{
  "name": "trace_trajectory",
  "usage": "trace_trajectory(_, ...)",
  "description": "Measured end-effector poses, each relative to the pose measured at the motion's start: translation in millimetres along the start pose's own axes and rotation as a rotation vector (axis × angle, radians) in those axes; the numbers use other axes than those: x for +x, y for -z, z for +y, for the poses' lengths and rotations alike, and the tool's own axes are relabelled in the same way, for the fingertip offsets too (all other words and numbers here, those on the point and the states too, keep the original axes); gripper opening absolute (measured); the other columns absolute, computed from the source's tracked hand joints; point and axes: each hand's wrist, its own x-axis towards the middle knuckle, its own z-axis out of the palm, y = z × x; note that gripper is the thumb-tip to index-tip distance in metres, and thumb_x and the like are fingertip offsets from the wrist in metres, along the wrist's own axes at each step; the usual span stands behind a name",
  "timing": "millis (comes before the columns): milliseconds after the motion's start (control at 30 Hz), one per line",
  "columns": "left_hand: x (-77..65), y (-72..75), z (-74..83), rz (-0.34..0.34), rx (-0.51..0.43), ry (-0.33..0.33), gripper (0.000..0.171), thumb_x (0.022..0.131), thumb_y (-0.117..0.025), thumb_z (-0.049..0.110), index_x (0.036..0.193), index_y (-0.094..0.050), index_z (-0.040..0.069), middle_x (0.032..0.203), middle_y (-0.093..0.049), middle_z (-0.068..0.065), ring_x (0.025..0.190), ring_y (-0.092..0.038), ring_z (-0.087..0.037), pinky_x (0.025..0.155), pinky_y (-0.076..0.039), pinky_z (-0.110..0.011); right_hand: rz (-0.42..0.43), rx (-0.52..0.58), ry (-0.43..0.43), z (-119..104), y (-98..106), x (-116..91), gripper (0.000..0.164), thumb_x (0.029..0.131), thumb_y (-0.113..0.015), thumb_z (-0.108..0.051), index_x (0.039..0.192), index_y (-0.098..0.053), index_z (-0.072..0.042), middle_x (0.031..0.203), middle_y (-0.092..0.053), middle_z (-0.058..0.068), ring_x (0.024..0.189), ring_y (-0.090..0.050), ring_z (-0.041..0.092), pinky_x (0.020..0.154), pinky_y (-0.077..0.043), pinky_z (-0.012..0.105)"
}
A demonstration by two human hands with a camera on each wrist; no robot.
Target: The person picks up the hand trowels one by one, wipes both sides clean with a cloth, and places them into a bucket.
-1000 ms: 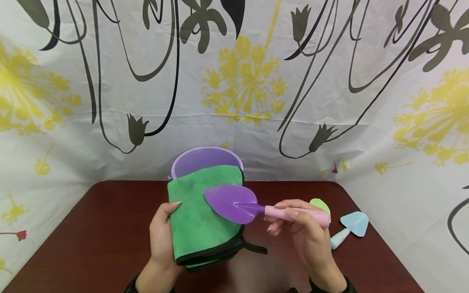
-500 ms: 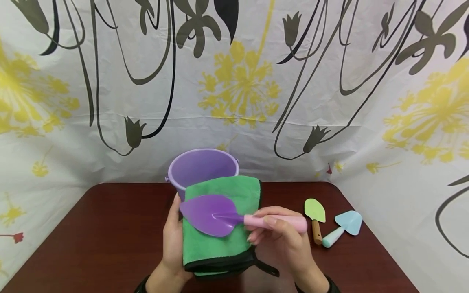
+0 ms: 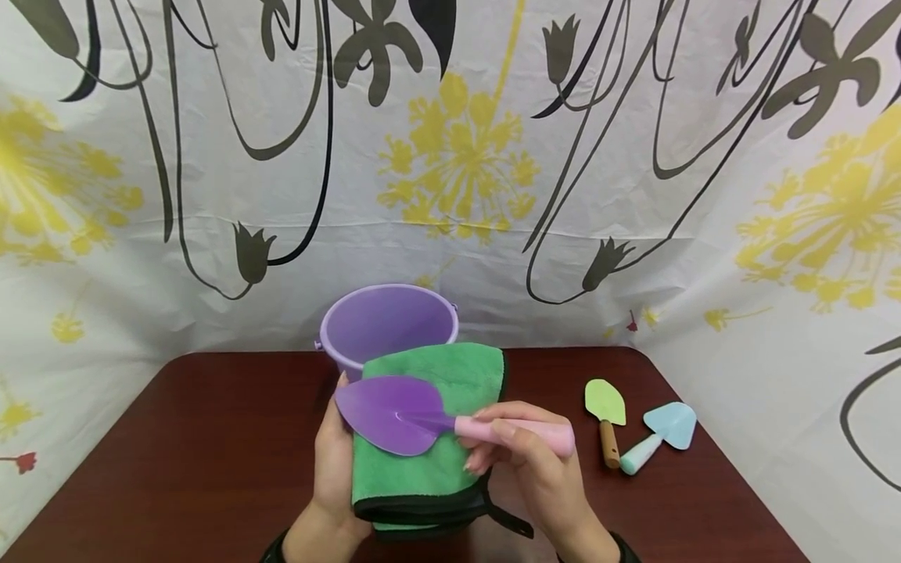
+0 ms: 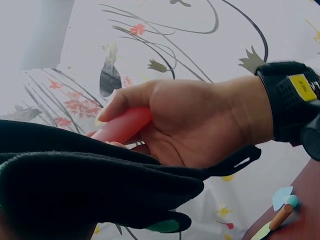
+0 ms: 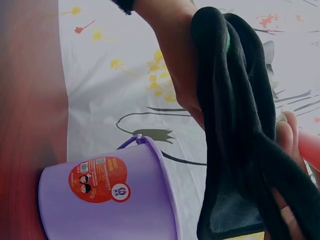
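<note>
In the head view my left hand [image 3: 334, 469] holds a folded green towel [image 3: 422, 477] with black edging and a black loop, at its left side. The fingers behind the towel are hidden. My right hand [image 3: 538, 469] grips the pink handle of a purple toy trowel [image 3: 387, 414], thumb on top. The trowel's blade lies flat in front of the towel, its tip pointing left. The left wrist view shows the right hand [image 4: 190, 115] around the handle, beyond the towel's dark folds [image 4: 90, 185]. In the right wrist view the towel [image 5: 230, 125] hides much of the left hand.
A purple bucket [image 3: 387, 320] stands at the back of the dark red table [image 3: 176, 469], behind the towel. On the right lie a green trowel [image 3: 605, 403] with a brown handle and a light blue trowel [image 3: 672, 424]. A patterned cloth [image 3: 479, 266] hangs behind the table.
The towel and left hand have shifted right and slightly down from in front of the bucket. The right hand has moved the trowel left across the towel, uncovering the green trowel.
</note>
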Motion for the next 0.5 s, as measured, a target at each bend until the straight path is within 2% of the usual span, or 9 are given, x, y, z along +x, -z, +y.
trace_trajectory(167,-1.9,1.4,6.4,-0.009,-0.052,0.048,0.053,0.11,-0.013,0.051,0.134,-0.042,0.014,0.128,-0.053,-0.005,0.121,-0.054,-0.019,0.108,-0.046,-0.031,-0.017,-0.026,0.003,2,2,0,0.038,0.096,-0.035,0.017,0.113,-0.067,0.008,0.097,-0.079,0.007,0.073,-0.075,0.011,0.061,-0.063,0.034)
trace_trajectory(300,-2.3,1.3,10.6,0.001,-0.065,0.06,0.049,0.111,-0.015,0.049,0.129,-0.045,0.013,0.125,-0.054,-0.005,0.119,-0.054,-0.019,0.107,-0.047,-0.032,-0.029,-0.046,0.006,4,4,-1,0.037,0.095,-0.035,0.018,0.114,-0.066,0.011,0.099,-0.079,0.008,0.073,-0.075,0.013,0.061,-0.063,0.036)
trace_trajectory(433,-2.3,1.1,13.6,0.051,-0.037,0.062,0.05,0.11,-0.018,0.053,0.135,-0.041,0.016,0.129,-0.052,-0.004,0.122,-0.052,-0.019,0.108,-0.045,-0.033,-0.042,-0.052,0.038,6,6,0,0.038,0.094,-0.034,0.02,0.115,-0.065,0.013,0.099,-0.079,0.009,0.073,-0.075,0.015,0.059,-0.063,0.039)
trace_trajectory(500,-3.0,1.4,15.6,0.08,-0.033,0.087,0.056,0.107,-0.019,0.059,0.14,-0.038,0.018,0.132,-0.052,-0.004,0.124,-0.051,-0.019,0.11,-0.045,-0.033,-0.047,-0.055,0.049,7,7,1,0.039,0.094,-0.034,0.02,0.116,-0.065,0.013,0.1,-0.078,0.009,0.073,-0.075,0.016,0.058,-0.063,0.039)
